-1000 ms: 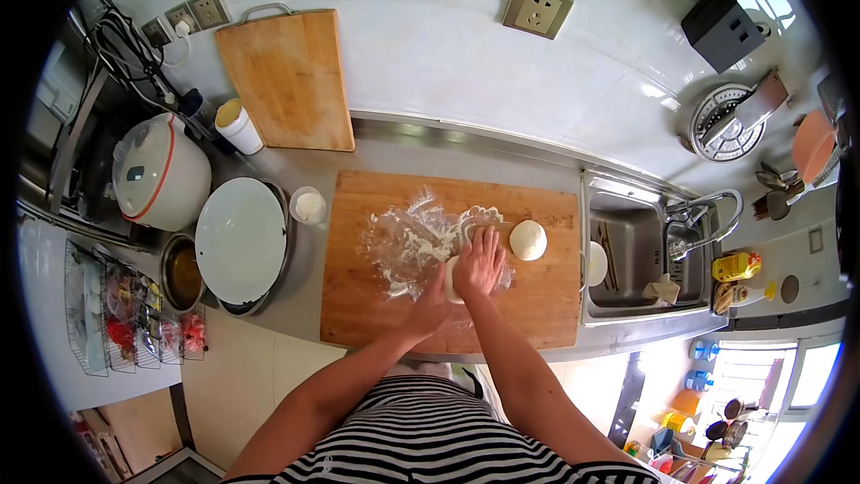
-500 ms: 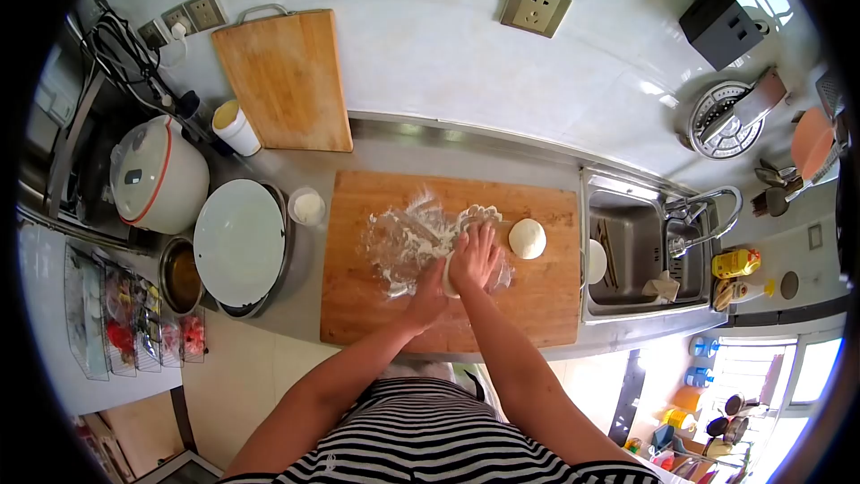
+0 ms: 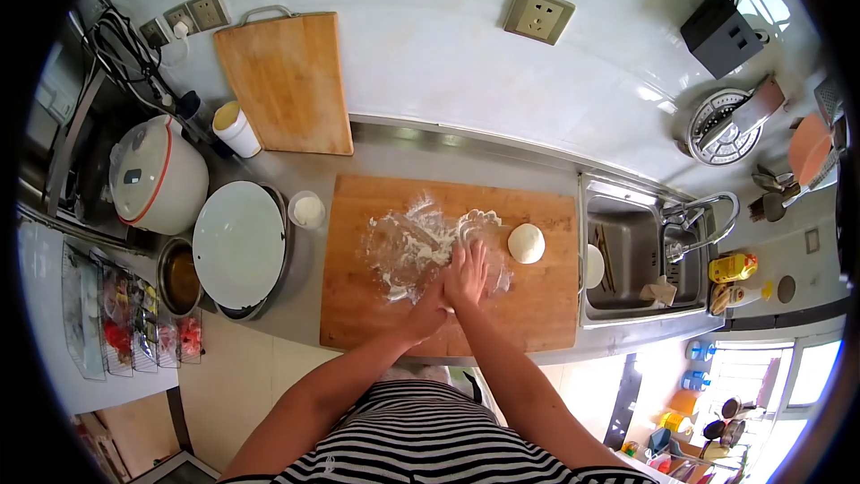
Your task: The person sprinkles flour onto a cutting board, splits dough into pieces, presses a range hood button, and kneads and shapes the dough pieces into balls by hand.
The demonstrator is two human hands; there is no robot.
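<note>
My right hand [image 3: 467,274] presses down over a lump of dough, its fingers held close together and pointing toward the wall. Against its left side, my left hand [image 3: 430,312] is curled round the same lump. The two hands hide nearly all of that dough. Under them lies a wooden board [image 3: 358,323], dusted with white flour [image 3: 421,246] around and beyond the fingers. A smooth round ball of dough [image 3: 526,243] rests on the board to the right, apart from both hands.
A sink [image 3: 618,306] adjoins the board on the right. To the left stand a small cup of white powder [image 3: 307,211], a large white basin [image 3: 238,246], a metal bowl [image 3: 181,276] and a lidded pot [image 3: 161,175]. Another cutting board [image 3: 285,85] leans on the wall.
Both hands have drawn back slightly toward my body and closer together. The pale dough that showed between them is now almost wholly covered. The dough ball stays put.
</note>
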